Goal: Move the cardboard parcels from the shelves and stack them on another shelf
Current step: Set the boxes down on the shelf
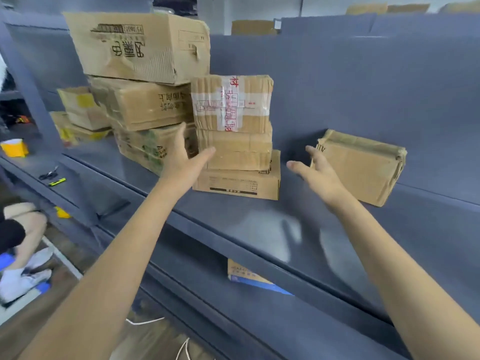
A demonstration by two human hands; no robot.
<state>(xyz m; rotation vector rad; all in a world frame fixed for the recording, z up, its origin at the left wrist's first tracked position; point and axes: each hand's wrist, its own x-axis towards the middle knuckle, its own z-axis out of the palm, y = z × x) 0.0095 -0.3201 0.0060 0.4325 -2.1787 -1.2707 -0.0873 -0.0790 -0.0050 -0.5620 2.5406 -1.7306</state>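
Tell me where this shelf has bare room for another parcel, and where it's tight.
Bare room: the shelf surface in front of the middle stack, and the gap between that stack and the lone parcel, where the right hand reaches. Crowded: the left end, where the big-box pile stands close beside the middle stack with the left hand between.

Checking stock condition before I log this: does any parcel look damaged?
Yes. The large brown cardboard box topping the left stack is dented and torn along its lower front and right edge.
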